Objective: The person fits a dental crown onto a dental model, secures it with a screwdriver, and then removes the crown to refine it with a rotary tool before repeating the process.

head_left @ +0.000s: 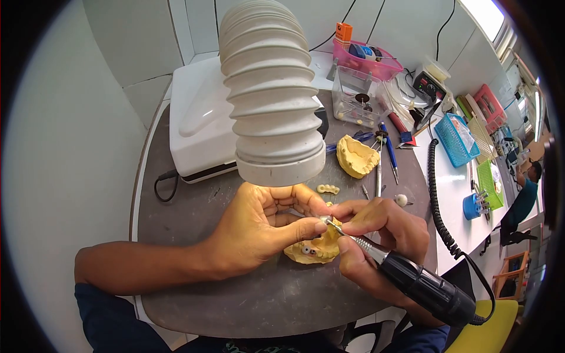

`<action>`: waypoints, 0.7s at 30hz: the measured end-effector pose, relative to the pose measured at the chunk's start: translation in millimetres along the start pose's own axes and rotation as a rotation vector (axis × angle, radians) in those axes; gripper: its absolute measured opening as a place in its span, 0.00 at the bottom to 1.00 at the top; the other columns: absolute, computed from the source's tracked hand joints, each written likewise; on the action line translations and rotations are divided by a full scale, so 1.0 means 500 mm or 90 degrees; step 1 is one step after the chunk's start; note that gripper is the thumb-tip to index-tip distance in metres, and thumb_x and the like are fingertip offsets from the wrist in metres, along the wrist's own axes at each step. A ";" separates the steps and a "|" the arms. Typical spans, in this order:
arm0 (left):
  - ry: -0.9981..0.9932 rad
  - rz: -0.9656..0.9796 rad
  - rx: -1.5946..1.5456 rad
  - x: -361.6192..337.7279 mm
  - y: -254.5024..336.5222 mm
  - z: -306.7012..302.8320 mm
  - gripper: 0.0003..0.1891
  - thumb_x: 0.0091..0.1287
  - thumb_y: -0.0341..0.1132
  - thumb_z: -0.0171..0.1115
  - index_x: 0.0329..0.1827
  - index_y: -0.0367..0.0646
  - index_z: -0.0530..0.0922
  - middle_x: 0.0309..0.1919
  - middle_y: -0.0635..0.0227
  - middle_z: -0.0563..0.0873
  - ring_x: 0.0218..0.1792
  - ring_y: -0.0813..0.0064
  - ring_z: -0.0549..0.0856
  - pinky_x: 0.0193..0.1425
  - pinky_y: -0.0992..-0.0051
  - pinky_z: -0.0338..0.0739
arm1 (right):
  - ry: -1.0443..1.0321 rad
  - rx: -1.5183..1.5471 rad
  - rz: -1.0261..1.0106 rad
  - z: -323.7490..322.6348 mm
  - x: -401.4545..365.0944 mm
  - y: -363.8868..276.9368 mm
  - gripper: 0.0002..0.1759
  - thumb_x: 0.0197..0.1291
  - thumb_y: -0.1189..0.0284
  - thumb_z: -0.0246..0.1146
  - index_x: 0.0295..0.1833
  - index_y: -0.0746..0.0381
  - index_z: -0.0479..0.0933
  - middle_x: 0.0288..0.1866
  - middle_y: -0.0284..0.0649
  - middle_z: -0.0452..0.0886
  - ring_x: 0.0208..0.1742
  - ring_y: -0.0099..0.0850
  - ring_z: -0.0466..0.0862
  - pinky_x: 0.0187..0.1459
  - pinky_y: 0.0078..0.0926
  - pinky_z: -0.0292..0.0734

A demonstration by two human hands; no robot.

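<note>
My left hand [253, 229] is closed in a pinch, thumb against fingers, around a small whitish dental piece [325, 219], mostly hidden by the fingertips. My right hand [385, 226] grips a dental handpiece [426, 287], black-bodied with a metal nose, like a pen. The tip of its bur meets or nearly meets the small piece; contact is hard to tell. Below both hands lies a yellow plaster dental model [312, 254] with dark stumps among its teeth, partly covered. A tooth-coloured dental bridge [328, 189] rests on the bench just beyond the fingers.
A ribbed white suction hose [271, 100] hangs close above my hands. Behind are a white machine [200, 117], another plaster model [356, 157], a clear bin [359, 100] and a pink basket [376, 66]. The handpiece's coiled cord [435, 194] runs along the right. A person [524, 200] sits far right.
</note>
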State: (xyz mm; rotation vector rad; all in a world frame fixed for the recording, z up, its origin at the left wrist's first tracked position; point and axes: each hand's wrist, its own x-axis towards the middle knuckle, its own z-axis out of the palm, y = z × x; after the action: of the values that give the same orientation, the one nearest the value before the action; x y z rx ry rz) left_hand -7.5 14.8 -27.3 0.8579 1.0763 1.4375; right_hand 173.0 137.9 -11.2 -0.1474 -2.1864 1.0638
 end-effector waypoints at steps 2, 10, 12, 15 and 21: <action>0.002 0.001 0.004 0.000 -0.001 0.000 0.11 0.70 0.24 0.73 0.53 0.35 0.82 0.52 0.63 0.88 0.54 0.77 0.87 0.64 0.74 0.84 | -0.001 -0.025 -0.017 0.000 0.002 -0.001 0.12 0.48 0.82 0.75 0.38 0.68 0.80 0.36 0.47 0.88 0.46 0.41 0.94 0.46 0.30 0.89; -0.003 0.004 -0.024 0.002 -0.003 0.000 0.11 0.70 0.24 0.73 0.53 0.35 0.82 0.51 0.63 0.88 0.55 0.77 0.87 0.65 0.74 0.84 | 0.000 -0.048 -0.029 -0.001 0.003 -0.004 0.12 0.47 0.82 0.75 0.37 0.68 0.80 0.36 0.48 0.88 0.44 0.40 0.95 0.44 0.29 0.88; 0.001 0.006 0.002 0.001 -0.003 -0.001 0.11 0.71 0.24 0.73 0.53 0.35 0.82 0.51 0.63 0.88 0.55 0.77 0.87 0.65 0.74 0.84 | -0.006 -0.050 -0.032 -0.002 0.004 -0.003 0.12 0.46 0.82 0.75 0.37 0.68 0.80 0.36 0.49 0.88 0.44 0.40 0.95 0.44 0.29 0.88; 0.000 0.010 -0.004 0.001 -0.002 0.002 0.11 0.71 0.25 0.73 0.53 0.35 0.82 0.51 0.64 0.88 0.54 0.77 0.88 0.64 0.74 0.84 | -0.001 -0.063 -0.052 -0.003 0.004 -0.002 0.12 0.46 0.82 0.75 0.37 0.68 0.80 0.36 0.49 0.88 0.44 0.40 0.95 0.43 0.28 0.88; 0.001 0.003 -0.003 0.004 -0.003 -0.001 0.11 0.71 0.25 0.72 0.53 0.35 0.82 0.50 0.64 0.88 0.53 0.77 0.88 0.63 0.74 0.85 | 0.012 0.009 -0.010 -0.007 -0.003 -0.004 0.12 0.48 0.81 0.75 0.38 0.68 0.80 0.35 0.50 0.88 0.46 0.43 0.95 0.45 0.30 0.89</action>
State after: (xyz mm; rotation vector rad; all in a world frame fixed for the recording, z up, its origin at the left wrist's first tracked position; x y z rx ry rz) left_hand -7.6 16.6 -28.8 0.8568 1.0724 1.4445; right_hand 176.7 138.5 -9.1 -0.1331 -2.1588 1.0649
